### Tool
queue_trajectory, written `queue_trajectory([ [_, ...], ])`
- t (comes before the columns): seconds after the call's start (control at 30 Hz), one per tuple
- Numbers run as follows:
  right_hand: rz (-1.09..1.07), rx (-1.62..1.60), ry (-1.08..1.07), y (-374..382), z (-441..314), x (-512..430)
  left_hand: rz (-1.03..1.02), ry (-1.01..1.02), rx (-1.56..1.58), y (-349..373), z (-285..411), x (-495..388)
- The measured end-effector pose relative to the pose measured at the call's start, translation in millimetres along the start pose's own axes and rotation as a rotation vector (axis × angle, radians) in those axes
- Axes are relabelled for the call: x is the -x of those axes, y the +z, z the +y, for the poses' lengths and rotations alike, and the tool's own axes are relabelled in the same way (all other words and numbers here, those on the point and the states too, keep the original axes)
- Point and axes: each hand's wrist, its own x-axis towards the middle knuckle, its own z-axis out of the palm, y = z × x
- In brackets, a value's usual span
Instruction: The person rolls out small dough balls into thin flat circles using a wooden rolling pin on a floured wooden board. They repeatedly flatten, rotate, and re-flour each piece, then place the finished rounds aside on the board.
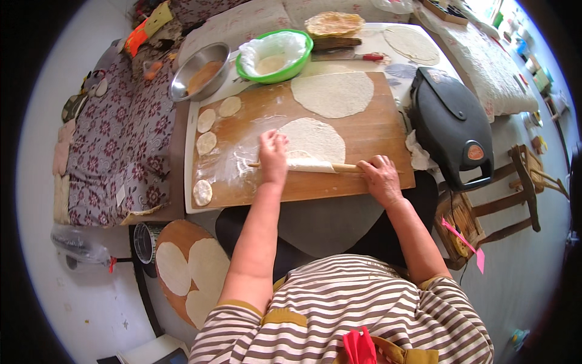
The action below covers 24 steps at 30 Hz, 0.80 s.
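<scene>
A thin sheet of dough (313, 136) lies on the wooden board (363, 182), its near edge wrapped around a slim rolling pin (345, 168). My right hand (381, 178) grips the pin near its right end. Across the pin's left part reaches my left hand (273, 150), fingers curled by the sheet's left edge; whether they hold flour, dough or nothing is hidden. Farther back on the board is another rolled sheet (334, 94). Small flattened dough rounds (206, 144) line the board's left side, amid scattered flour (234, 154).
Behind the board stand a steel bowl (200, 73) and a green plastic-lined basin (275, 57). Nearby lie a red-handled knife (345, 55) and stacked flatbreads (334, 23). A black electric griddle (450, 123) stands right, beside a wooden chair (504, 207). Dough sheets cover a round board (175, 227) lower left.
</scene>
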Motion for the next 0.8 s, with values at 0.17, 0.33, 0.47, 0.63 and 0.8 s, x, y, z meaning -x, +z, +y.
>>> queue_trajectory([
  [0.17,-0.065,0.013,0.012,-10,-6,12,-0.415,0.737,-1.027,-13,-29,45],
  [0.33,-0.123,-0.020,-0.031,-25,-25,50,-0.599,0.666,-1.027,-58,-11,109],
  [0.47,-0.143,0.001,-0.027,-31,-30,57,-0.636,0.617,-1.001,-67,-8,120],
  [0.63,-0.075,0.134,0.003,-13,2,15,-0.530,0.502,-1.131,2,-21,30],
  [0.8,0.030,0.163,-0.012,7,22,-35,-0.286,0.437,-1.265,54,-11,-84],
])
